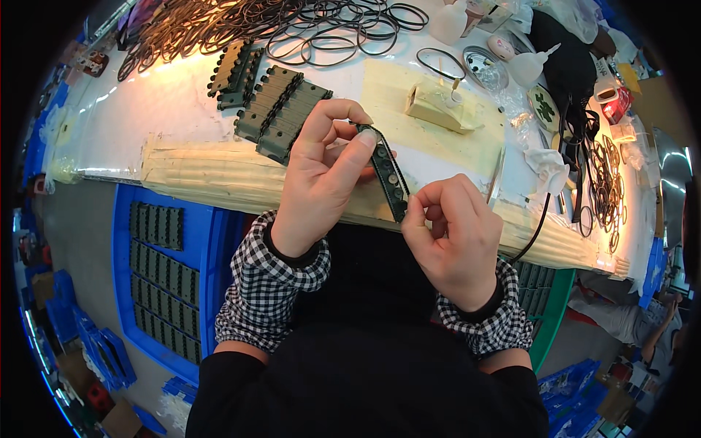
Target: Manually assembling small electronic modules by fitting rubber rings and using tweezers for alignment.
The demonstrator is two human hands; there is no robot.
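Note:
Between my hands is a slim dark green plastic part (390, 181) with a row of round wheels along it, held tilted above the table's front edge. My left hand (315, 182) pinches its upper end between thumb and fingers. A thin black rubber belt (396, 169) runs along the part's right side. At the lower end, my right hand (460, 237) is closed in a pinch at the belt and the part's tip; its fingertips hide what exactly they grip. Left of my left hand, similar dark green parts (274, 109) lie side by side on the table.
Loose black rubber loops (321, 33) heap at the back. A yellowish block (438, 109) sits on a pale sheet, with white squeeze bottles (529, 67) behind. A blue tray (120, 252) of green parts stands lower left, a green tray (558, 314) lower right. Another person (621, 317) is at far right.

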